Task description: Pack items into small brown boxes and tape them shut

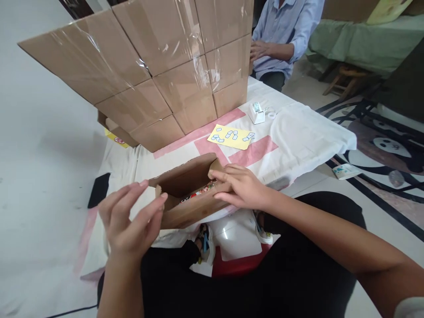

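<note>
A small open cardboard box (pixel 185 181) sits at the near edge of a low table covered with a white cloth (pixel 298 137). Colourful items show inside the box. My left hand (pixel 130 218) hovers at the box's left end, fingers spread, thumb close to the left flap, holding nothing. My right hand (pixel 240 185) lies flat on the box's right end, fingers stretched over the rim toward the inside.
A tall wall of taped cardboard panels (pixel 155 66) stands behind the box. A yellow sheet with blue stickers (pixel 232 137) and a small white tape dispenser (pixel 256 112) lie further back. Another person in a blue shirt (pixel 281 35) sits across the table.
</note>
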{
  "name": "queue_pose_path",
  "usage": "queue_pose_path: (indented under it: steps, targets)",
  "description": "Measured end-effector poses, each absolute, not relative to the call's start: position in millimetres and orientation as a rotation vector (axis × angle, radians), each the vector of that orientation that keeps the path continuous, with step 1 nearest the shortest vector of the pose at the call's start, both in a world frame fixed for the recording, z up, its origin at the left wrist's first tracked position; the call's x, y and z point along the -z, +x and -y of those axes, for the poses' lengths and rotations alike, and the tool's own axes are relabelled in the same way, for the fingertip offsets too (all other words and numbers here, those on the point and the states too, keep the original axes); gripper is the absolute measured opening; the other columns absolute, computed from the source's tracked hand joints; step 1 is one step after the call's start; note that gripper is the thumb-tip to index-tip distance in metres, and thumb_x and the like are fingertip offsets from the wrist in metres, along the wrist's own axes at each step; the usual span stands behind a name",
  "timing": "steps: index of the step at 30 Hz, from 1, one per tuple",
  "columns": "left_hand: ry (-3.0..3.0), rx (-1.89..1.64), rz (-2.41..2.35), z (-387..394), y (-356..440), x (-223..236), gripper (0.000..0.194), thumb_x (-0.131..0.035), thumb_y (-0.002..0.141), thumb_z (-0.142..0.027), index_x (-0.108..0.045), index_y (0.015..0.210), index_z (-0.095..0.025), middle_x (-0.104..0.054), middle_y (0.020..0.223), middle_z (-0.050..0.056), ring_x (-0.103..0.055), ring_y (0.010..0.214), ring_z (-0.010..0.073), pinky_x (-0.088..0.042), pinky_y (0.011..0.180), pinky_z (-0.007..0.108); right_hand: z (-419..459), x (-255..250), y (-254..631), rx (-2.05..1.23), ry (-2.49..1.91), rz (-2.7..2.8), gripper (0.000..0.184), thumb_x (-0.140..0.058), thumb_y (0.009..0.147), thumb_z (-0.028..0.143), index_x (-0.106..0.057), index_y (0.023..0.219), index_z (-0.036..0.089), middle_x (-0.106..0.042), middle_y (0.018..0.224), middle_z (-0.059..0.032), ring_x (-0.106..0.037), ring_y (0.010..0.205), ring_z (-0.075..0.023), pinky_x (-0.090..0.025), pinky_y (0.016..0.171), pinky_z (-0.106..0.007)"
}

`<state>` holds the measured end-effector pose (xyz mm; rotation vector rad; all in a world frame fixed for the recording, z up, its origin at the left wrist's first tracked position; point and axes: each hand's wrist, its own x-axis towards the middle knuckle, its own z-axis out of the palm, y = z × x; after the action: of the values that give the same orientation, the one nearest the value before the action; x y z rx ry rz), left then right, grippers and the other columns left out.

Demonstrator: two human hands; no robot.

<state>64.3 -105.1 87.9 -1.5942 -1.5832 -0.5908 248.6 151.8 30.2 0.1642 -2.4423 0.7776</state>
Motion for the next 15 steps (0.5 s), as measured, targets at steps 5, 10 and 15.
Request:
queue_pose_path:
  steps: [5, 10, 15]
  targets:
    - [-1.435, 0.29, 1.679, 88.6, 68.6, -65.7, 0.068, -0.08, 0.076, -0.011, -0.059, 0.139, -0.024, -0.047, 0.156, 0.018, -0.05, 0.136, 0.0437, -0.047, 0.103, 0.06, -149.0, -31.0, 234.1, -1.013, -0.163, 2.284, 0.086, -0.074, 0.082, 0.039, -0.028, 0.152, 0.023, -0.053, 0.138, -0.0166, -0.053, 0.127, -0.0313, -0.048, 0.105, -0.053]
    - [-1.45, 0.287, 2.05, 77.1, 64.1, -52.4, 0.086, -0.069, 0.089, -0.025, -0.022, 0.161, -0.03, -0.019, 0.168, 0.017, -0.027, 0.149, 0.0522, -0.032, 0.109, 0.081, -144.7, -17.3, 220.9, -1.201, -0.069, 2.24, 0.089, -0.073, 0.078, 0.031, -0.023, 0.152, 0.024, -0.036, 0.153, -0.0168, -0.036, 0.145, -0.0299, -0.036, 0.119, -0.053]
    - [-1.481, 0.291, 2.068, 80.5, 63.0, -53.3, 0.067, -0.056, 0.097, -0.026, -0.031, 0.158, -0.027, -0.074, 0.122, 0.013, -0.072, 0.1, 0.0332, -0.034, 0.113, 0.069, -172.1, -22.6, 217.9, -1.507, -0.075, 2.219, 0.079, -0.077, 0.079, 0.042, -0.039, 0.146, 0.024, -0.043, 0.151, -0.0146, -0.046, 0.137, -0.0279, -0.048, 0.108, -0.045]
